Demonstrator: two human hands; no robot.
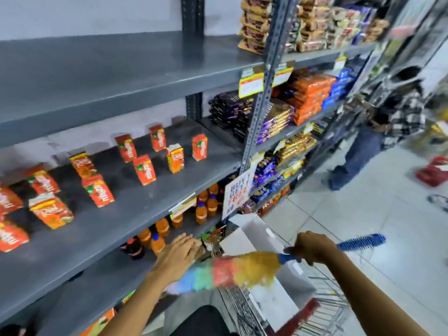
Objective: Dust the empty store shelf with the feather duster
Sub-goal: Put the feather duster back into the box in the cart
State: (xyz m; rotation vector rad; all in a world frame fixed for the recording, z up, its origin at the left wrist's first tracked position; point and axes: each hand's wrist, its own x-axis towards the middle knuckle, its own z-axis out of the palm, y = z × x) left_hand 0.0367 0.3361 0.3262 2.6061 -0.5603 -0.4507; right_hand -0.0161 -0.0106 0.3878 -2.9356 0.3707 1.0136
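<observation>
right grip [312, 247] clutching feather duster [232, 269] handle

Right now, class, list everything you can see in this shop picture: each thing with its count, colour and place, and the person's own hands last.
Top shelf: one, grey, bare on the left.
Juice cartons: about a dozen, red-orange, scattered on the middle shelf.
Juice bottles: several, orange with blue caps, lower shelf.
Snack packets: many, orange, purple, dark, brown, on the right-hand shelves.
Price tags: several, yellow, on shelf edges.
Wire trolley: one, metal, bottom right, holding white boxes.
Basket: one, red, on the floor far right.
Another person: one, checked top, down the aisle.
Feather duster: one, multicoloured, blue handle.
Left hand: open, near the lower shelf.
Right hand: gripping the duster handle.
</observation>
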